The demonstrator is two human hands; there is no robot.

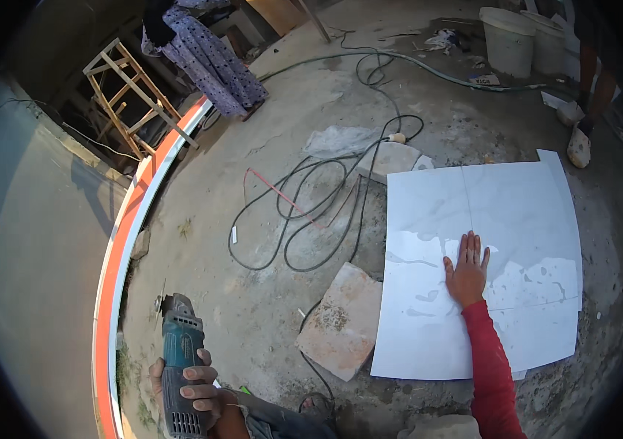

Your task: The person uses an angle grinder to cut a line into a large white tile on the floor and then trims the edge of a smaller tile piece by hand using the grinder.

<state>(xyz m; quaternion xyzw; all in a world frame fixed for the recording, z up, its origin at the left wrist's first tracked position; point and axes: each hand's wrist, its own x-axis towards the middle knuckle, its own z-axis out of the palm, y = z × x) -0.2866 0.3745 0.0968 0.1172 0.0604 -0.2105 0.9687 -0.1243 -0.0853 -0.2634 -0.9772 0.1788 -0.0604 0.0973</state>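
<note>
My left hand (194,384) grips the dark body of a teal angle grinder (182,340), fingers curled over it from the right. The grinder points up and away, and its thin disc (158,303) shows nearly edge-on at the head. My right hand (466,278), in a red sleeve (491,369), lies flat with fingers stretched on a large white tile (531,227). Wet patches spread over the tile, and thin lines run across it. Another pale sheet edge shows under its right side. A rough stone block (342,322) sits against the tile's left edge.
A dark cable (286,212) lies in loops on the concrete floor, by a second block (392,161). A green hose (428,64) crosses farther back. An orange-and-white edge strip (122,241), a wooden frame (132,95), buckets (508,44) and two people's legs and clothing stand around.
</note>
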